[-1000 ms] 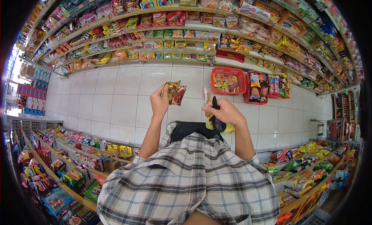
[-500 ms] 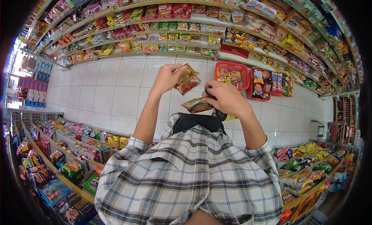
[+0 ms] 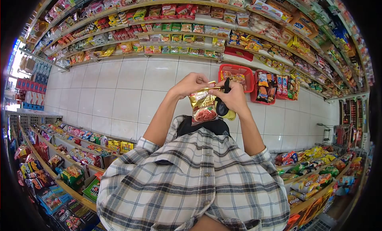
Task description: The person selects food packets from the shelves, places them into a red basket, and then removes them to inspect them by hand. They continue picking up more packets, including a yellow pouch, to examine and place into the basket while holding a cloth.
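Observation:
In front of my torso, the two hands meet at the top edge of gold and brown seasoning packets labelled "Rendang" (image 3: 205, 107), which hang upright with the food picture facing me. My left hand (image 3: 193, 84) pinches the top edge from the left. From the right, the fingers of my right hand (image 3: 234, 96) grip the same edge. A black object (image 3: 221, 108) with a yellow-green part (image 3: 230, 115) also sits in my right hand, partly hidden by it; I cannot tell its kind.
Red baskets of packets (image 3: 252, 78) and snack bags (image 3: 264, 88) stand on the tiled floor (image 3: 119, 92) ahead to the right. Long shelves of packaged food (image 3: 175, 38) curve across the far side. Snack racks flank me, and a shopping cart (image 3: 343, 133) stands at right.
My left hand has moved right and down with its packet, joining the one in my right hand. The packets now hang upright together, where they were apart and tilted before.

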Available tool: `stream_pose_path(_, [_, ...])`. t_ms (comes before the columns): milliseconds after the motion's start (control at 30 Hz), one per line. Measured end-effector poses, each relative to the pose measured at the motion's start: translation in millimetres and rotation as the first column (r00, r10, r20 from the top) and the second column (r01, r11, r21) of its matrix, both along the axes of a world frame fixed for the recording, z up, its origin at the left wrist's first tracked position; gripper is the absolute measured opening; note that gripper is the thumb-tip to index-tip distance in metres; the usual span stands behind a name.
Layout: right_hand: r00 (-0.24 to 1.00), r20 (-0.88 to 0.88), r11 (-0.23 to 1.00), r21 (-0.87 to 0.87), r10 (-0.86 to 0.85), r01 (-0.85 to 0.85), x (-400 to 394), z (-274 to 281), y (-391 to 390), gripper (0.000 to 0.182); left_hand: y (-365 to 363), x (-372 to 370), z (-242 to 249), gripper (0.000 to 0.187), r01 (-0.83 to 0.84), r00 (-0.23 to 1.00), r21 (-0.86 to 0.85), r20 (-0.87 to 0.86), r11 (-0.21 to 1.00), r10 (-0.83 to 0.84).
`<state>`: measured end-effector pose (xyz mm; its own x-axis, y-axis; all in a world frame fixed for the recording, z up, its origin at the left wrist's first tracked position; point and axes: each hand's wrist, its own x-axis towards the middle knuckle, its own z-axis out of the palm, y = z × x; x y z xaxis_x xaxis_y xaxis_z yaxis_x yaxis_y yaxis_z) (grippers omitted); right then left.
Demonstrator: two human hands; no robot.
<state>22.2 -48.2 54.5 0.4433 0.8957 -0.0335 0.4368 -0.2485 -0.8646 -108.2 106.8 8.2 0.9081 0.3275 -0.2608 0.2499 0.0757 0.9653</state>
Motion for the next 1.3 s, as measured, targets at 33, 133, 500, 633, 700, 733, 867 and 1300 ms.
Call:
stream_pose_path(33, [1.000, -0.006, 0.999, 0.023, -0.027, 0.027, 1.1, -5.3, -0.5, 0.030, 1.2, 1.2, -3.3, 0.036, 0.005, 1.000, -0.040, -0.001, 0.999, -0.005])
stream_pose_path(133, [0.997, -0.005, 0.996, 0.042, -0.079, 0.079, 1.2, -7.0, -2.9, 0.028, 2.3, 2.4, -2.3, 0.041, -0.016, 1.000, -0.194, -0.018, 0.981, 0.013])
stream_pose_path(500, [0.889, -0.373, 0.929, 0.144, -0.267, 0.340, 37.0, -24.5, -7.7, 0.019, -26.3, 3.2, -21.9, 0.057, 0.069, 0.934, -0.509, 0.335, 0.858, 0.124])
stream_pose_path(633, [0.818, -0.518, 0.920, 0.135, -0.251, 0.367, 60.5, -35.7, -14.1, 0.020, -24.7, 15.8, -59.0, 0.062, 0.137, 0.975, -0.534, 0.222, 0.834, -0.018])
stream_pose_path(700, [0.813, -0.511, 0.935, 0.049, -0.280, 0.352, 77.4, -37.8, -17.9, 0.022, -26.4, 28.9, -61.1, 0.063, 0.168, 0.986, -0.452, 0.092, 0.876, -0.142])
stream_pose_path(733, [0.819, -0.497, 0.936, 0.034, -0.288, 0.350, 87.9, -42.9, -16.3, 0.023, -29.5, 41.9, -57.5, 0.064, 0.150, 0.989, -0.399, 0.055, 0.905, -0.140])
stream_pose_path(867, [0.849, -0.419, 0.928, 0.038, -0.321, 0.370, 136.7, -74.6, -18.3, 0.032, -37.4, 85.6, -66.4, 0.069, 0.177, 0.983, -0.288, 0.015, 0.941, -0.180])
stream_pose_path(1300, [0.445, -0.887, 0.979, -0.037, -0.123, 0.198, 301.6, -218.0, 13.2, 0.050, 27.3, 330.8, -130.9, 0.053, 0.016, 0.991, 0.231, -0.136, 0.973, 0.016])
